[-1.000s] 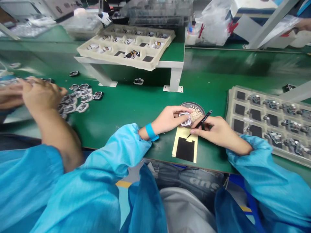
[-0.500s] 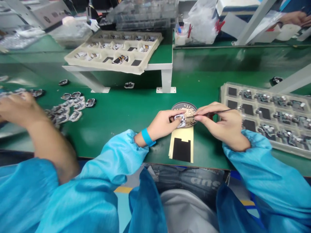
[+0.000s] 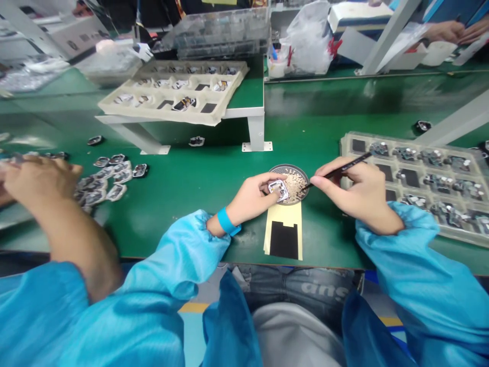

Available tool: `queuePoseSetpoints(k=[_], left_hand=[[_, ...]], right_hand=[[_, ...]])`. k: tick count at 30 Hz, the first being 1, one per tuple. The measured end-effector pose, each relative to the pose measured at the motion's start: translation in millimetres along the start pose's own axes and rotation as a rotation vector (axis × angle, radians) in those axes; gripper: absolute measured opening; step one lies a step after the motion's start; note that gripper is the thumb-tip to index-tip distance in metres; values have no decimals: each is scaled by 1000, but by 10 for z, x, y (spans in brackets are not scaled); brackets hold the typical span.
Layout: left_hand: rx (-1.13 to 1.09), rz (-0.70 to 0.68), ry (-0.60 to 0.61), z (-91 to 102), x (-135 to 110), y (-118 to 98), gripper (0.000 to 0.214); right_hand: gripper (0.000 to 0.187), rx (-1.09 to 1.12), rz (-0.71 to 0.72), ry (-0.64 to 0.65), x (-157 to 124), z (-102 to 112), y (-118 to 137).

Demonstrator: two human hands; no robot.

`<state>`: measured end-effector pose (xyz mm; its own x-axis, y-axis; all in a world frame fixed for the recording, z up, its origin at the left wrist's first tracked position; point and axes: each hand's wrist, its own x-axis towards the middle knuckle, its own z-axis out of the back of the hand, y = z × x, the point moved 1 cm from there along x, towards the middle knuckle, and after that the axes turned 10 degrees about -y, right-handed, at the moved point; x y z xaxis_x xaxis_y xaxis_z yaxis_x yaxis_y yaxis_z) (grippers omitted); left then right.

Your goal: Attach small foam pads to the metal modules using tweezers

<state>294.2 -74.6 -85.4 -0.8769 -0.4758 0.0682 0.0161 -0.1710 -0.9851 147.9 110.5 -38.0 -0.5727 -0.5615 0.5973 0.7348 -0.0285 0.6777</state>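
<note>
My left hand [image 3: 254, 196] grips a small white-rimmed electronic housing [image 3: 278, 190] between thumb and fingers, at the left rim of a round dish. The round grey dish [image 3: 287, 167] contains many tiny beige and dark pieces [image 3: 294, 184]. In my right hand [image 3: 353, 191] is a pair of slim black tweezers [image 3: 349, 164] with pale lettering, held slantwise. Its tip reaches down among the pieces at the dish's right side, apart from the housing. Under the dish's near edge lies a yellow sheet [image 3: 268, 239] bearing a black rectangle [image 3: 283, 239].
On the right stands a compartment tray [image 3: 346, 148] of electronic parts. Another tray [image 3: 210, 116] rests on a raised shelf [image 3: 254, 112]. Loose housings [image 3: 116, 192] lie in a cluster at left, near a co-worker's hand [image 3: 42, 178]. A slanted metal post [image 3: 458, 120] crosses at right.
The tweezers' tip has moved off the housing to the right, into the dish, and its handle has tilted up. The housing has shifted slightly left. The co-worker's hand has moved right.
</note>
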Motion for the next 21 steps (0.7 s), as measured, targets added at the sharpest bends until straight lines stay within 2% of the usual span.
queuePoseSetpoints(k=[3, 5, 8, 10, 14, 21], left_hand=[[-61, -4, -10, -13, 8, -2, 41], [-74, 11, -12, -16, 12, -14, 39], [-81, 41, -12, -11, 16, -40, 35], [-63, 53, -26, -2, 17, -50, 33], [-66, 86, -42, 4, 12, -47, 32], [-152, 164, -27, -24, -8, -99, 35]], right_hand=[[20, 14, -76, 250, 26, 14, -29], [19, 60, -48, 379, -7, -33, -59], [17, 54, 27, 479, -79, -121, -122], [16, 55, 26, 507, -102, -146, -148], [17, 136, -12, 443, -58, -89, -87], [18, 162, -20, 143, -43, -34, 18]])
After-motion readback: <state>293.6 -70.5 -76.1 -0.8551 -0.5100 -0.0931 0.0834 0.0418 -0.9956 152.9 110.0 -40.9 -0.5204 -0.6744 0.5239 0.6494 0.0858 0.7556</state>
